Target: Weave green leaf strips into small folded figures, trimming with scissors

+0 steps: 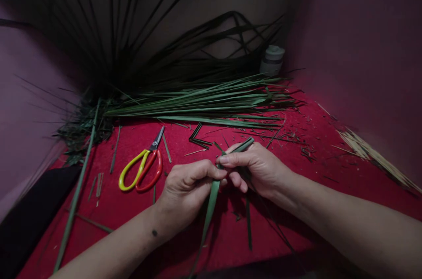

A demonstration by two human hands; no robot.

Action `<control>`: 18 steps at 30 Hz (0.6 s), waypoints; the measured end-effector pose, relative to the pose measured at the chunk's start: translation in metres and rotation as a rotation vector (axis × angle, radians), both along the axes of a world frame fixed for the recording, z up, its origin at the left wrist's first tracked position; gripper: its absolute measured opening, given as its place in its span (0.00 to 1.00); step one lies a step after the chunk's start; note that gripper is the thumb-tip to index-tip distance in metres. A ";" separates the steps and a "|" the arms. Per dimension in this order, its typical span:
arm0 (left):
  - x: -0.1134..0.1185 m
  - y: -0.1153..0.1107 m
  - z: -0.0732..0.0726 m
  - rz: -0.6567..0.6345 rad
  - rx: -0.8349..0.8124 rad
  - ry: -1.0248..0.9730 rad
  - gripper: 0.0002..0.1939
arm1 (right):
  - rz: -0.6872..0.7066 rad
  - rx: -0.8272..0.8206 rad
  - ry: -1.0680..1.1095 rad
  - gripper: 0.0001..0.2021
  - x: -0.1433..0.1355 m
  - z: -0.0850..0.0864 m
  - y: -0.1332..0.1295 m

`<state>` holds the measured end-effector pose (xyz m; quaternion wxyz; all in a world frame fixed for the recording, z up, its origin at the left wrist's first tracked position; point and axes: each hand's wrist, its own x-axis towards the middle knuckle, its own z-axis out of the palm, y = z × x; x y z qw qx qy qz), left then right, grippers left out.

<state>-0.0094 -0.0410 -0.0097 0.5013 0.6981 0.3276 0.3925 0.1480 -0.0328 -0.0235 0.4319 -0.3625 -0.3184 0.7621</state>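
Risk at fingertips, I'd judge: flat green leaf strip (212,202), lower centre of frame, could slip or crease askew if either pinch loosens. Left hand (187,186): thumb and forefinger pressed together on strip. Right hand (260,164): pinching narrow dark-green leaf bundle (243,145) just beside, centre; lower fingers loosely curled. Left of centre, scissors with yellow and red handles (153,145) on red cloth (132,206). Upper centre, long green leaves (198,105).

The leaf strip (212,200) is green; the scissor handles (144,163), yellow and red; the work surface (132,142), red.
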 end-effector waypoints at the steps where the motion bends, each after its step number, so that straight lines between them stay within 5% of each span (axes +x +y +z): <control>1: 0.000 0.000 0.000 -0.005 -0.005 -0.008 0.10 | 0.020 -0.006 0.000 0.09 0.000 -0.001 0.001; 12: -0.013 0.011 -0.007 0.067 -0.051 0.089 0.05 | 0.122 0.183 0.030 0.11 0.006 -0.006 0.008; 16: -0.015 0.015 0.005 -0.024 -0.059 0.173 0.06 | 0.032 0.235 -0.130 0.11 0.005 -0.002 0.007; 18: -0.016 0.019 0.013 0.060 -0.107 0.128 0.06 | -0.013 0.294 -0.194 0.11 0.004 0.000 0.005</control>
